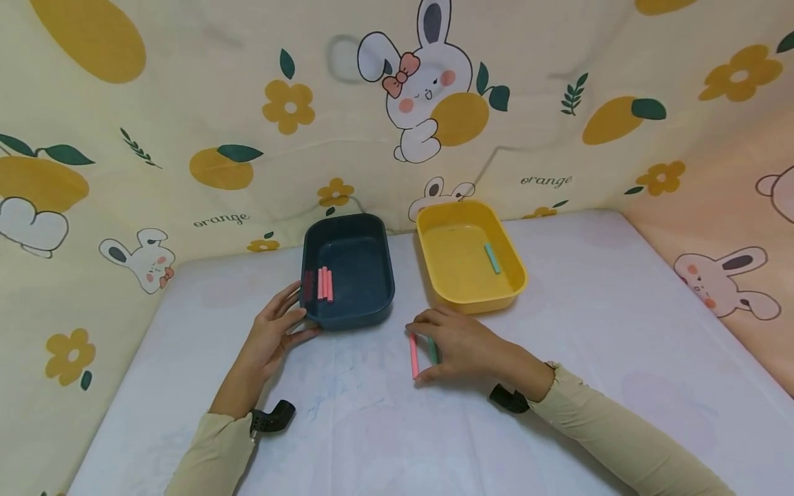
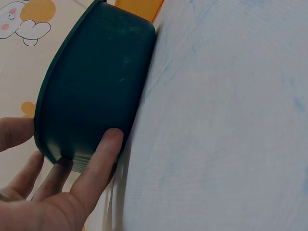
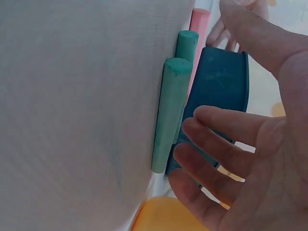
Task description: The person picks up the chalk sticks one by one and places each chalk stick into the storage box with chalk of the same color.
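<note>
Your right hand is spanning the pink stick, pinch or not I can't tell, likely light, brittle, best held mid-length, your left hand gripping the navy bin.

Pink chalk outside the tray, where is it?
In the head view, just below center, the pink chalk is by the right hand, left of a green chalk.

Green stick partly behind right fingers

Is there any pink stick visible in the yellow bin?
No, the only stick visible in the yellow bin is turquoise.
</note>
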Demonstrator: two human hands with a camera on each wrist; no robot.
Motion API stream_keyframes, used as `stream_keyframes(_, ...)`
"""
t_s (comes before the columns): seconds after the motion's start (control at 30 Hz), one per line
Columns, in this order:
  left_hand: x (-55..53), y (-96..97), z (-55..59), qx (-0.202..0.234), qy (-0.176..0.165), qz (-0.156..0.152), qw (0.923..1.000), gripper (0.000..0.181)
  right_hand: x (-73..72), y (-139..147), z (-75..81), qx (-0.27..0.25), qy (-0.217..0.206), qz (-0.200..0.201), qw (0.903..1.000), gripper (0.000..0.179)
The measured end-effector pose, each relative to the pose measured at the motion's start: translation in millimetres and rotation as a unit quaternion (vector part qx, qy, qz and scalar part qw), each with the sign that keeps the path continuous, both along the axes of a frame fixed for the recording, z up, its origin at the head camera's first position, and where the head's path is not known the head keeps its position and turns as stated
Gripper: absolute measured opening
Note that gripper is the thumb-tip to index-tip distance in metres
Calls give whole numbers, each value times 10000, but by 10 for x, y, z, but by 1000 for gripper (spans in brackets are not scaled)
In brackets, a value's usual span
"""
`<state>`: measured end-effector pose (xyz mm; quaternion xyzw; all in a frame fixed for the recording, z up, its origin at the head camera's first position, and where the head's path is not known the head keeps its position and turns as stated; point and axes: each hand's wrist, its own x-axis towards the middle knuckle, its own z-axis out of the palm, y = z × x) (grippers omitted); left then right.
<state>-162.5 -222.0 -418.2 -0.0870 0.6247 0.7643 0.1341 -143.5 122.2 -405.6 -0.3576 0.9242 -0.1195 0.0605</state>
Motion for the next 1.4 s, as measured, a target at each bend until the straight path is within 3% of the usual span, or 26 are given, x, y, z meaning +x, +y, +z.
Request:
stream_keyframes(0.6,-2,-7,-16,-88,-25,-30,10000,59,30,0,-69,252,232,69,9994,79)
stream_keyframes(0.87,29,-5,1,-105,259,-129,9995,61,45,-33,-85,343,401,54,9986,77)
stream_keyframes(1.4,36,-2,19,-76,210,-110,9997,60,36,-26,-77,171,71,-3,9998,75)
